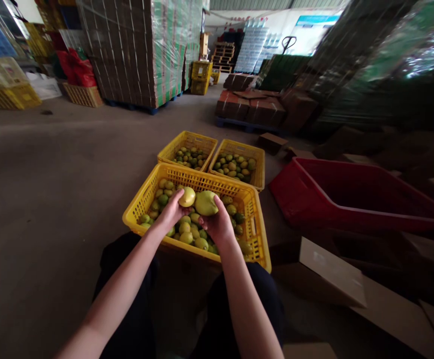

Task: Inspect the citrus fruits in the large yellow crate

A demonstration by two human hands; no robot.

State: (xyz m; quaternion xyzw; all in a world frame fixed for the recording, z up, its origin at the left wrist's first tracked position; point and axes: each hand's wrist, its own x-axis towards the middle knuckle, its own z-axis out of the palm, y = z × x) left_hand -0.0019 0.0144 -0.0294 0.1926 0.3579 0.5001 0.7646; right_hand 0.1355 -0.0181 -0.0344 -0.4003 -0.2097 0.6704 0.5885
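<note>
My left hand (174, 209) grips a yellow lemon (187, 196), thumb on its near side. Close beside it, my right hand (220, 222) is wrapped round a larger yellow-green lemon (206, 203). Both fruits are held above a yellow plastic crate (265, 244) in front of my knees. Loose lemons (186, 237), some yellow and some green, lie in that crate, and my forearms hide part of them. The undersides of the two held lemons and some of my fingertips are out of sight.
Two more yellow crates (187, 134) (239, 145) of green and yellow fruit stand just beyond. To the right are a red plastic tub (295, 199) and cardboard boxes (332, 269). Wrapped pallet stacks (127, 55) rise behind, with flattened cartons (250, 107) on a blue pallet.
</note>
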